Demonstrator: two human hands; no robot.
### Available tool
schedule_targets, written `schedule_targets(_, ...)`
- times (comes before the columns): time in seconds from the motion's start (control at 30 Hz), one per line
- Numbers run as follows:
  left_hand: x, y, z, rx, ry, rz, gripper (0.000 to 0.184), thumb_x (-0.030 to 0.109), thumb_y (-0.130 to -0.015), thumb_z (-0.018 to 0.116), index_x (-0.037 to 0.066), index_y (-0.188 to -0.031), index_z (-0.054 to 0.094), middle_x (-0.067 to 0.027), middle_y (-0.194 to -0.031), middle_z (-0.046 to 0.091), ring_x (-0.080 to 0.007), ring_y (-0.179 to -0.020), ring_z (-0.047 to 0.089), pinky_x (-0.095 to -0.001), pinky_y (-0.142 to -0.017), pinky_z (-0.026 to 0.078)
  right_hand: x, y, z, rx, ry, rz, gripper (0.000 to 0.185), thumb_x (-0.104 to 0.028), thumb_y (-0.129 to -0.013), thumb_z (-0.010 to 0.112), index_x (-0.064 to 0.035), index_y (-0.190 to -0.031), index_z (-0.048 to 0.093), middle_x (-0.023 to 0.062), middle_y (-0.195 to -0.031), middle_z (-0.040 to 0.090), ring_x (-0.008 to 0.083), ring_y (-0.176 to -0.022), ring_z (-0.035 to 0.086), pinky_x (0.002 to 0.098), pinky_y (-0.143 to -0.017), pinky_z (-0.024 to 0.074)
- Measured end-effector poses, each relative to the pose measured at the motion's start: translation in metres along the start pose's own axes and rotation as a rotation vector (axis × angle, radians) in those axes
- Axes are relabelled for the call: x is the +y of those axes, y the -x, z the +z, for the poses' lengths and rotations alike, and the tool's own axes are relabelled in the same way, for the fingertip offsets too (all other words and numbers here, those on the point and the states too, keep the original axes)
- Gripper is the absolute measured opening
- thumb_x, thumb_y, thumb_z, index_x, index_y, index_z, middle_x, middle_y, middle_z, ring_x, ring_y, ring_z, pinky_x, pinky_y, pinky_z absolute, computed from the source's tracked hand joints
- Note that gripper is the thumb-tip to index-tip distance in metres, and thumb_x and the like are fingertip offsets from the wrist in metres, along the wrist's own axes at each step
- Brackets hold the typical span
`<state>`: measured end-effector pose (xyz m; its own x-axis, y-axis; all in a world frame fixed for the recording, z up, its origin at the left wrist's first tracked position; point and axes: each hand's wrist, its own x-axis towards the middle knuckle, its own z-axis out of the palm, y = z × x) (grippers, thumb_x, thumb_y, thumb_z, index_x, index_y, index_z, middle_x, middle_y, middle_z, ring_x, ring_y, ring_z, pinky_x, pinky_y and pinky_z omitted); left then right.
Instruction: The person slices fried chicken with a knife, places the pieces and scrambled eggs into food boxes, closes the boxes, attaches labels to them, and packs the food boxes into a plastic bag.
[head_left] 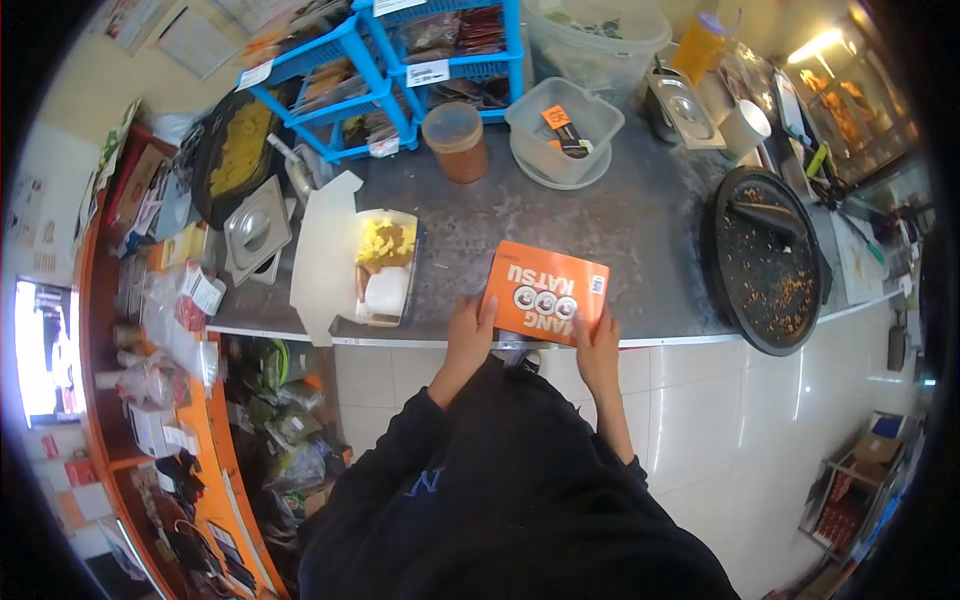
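An orange takeaway box (548, 290) with white "KATSU" lettering is held at the counter's front edge. My left hand (468, 335) grips its left side and my right hand (598, 352) its right side, fingers closed on the cardboard. The lid is closed, so anything inside is hidden. Left of it, another takeaway box (408, 292) lies with its white lid (322, 262) folded back to the left. In that box are yellow pieces over brown food (386, 242) and a white block, probably rice (387, 292).
On the dark counter (620, 215) stand a jar of reddish-brown contents (455, 145), a clear tub (540, 135) and blue stacked baskets (400, 105). A round black tray with crumbs (765, 290) overhangs the right front edge. Metal lids (255, 228) and a pan of yellow food (240, 150) are at left.
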<state>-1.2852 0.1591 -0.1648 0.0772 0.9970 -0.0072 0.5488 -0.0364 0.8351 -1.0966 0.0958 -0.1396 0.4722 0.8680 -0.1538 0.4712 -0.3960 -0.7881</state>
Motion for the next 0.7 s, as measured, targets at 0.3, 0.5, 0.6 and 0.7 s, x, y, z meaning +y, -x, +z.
schedule_targets(0.3, 0.008, -0.025, -0.006, -0.298, -0.278, -0.095, 0.041, 0.025, -0.094, 0.038, -0.006, -0.119, 0.049, -0.0225, -0.103, 0.05, -0.0362, -0.099, 0.049, -0.0425, -0.086, 0.039, 0.016, -0.019, 0.009, 0.081, 0.031, 0.025, 0.038, -0.024, -0.096, 0.036, 0.0015, -0.122, 0.049, 0.0192, -0.099, 0.047, 0.0304, -0.091, 0.05, 0.0374, -0.083, 0.04)
schedule_targets(0.5, 0.03, -0.05, 0.007, -0.029, -0.231, 0.664, 0.044, 0.015, -0.086, 0.049, -0.005, -0.124, 0.041, -0.0232, -0.119, 0.043, -0.0391, -0.115, 0.039, -0.0458, -0.101, 0.029, -0.018, -0.049, 0.006, 0.244, 0.269, -0.587, 0.029, -0.011, -0.085, 0.05, -0.0027, -0.113, 0.055, 0.0186, -0.11, 0.048, 0.0327, -0.096, 0.049, 0.0405, -0.086, 0.0379)
schedule_targets(0.6, 0.031, -0.052, 0.008, -0.201, -0.127, 0.571, 0.052, 0.02, -0.083, 0.057, -0.003, -0.125, 0.04, -0.0202, -0.12, 0.042, -0.0376, -0.114, 0.039, -0.0485, -0.105, 0.023, -0.015, -0.056, 0.007, 0.162, 0.313, -0.626, 0.026, -0.011, -0.086, 0.049, -0.0043, -0.111, 0.056, 0.0157, -0.109, 0.049, 0.0326, -0.096, 0.047, 0.0405, -0.088, 0.0362)
schedule_targets(0.7, 0.028, -0.053, 0.004, -0.179, -0.138, 0.64, 0.053, 0.024, -0.082, 0.059, -0.001, -0.125, 0.041, -0.0189, -0.12, 0.042, -0.0363, -0.116, 0.038, -0.0534, -0.105, 0.019, -0.021, -0.052, 0.007, 0.259, 0.368, -0.675, 0.024, -0.011, -0.087, 0.049, -0.005, -0.109, 0.057, 0.0144, -0.108, 0.049, 0.0306, -0.095, 0.048, 0.0395, -0.088, 0.036)
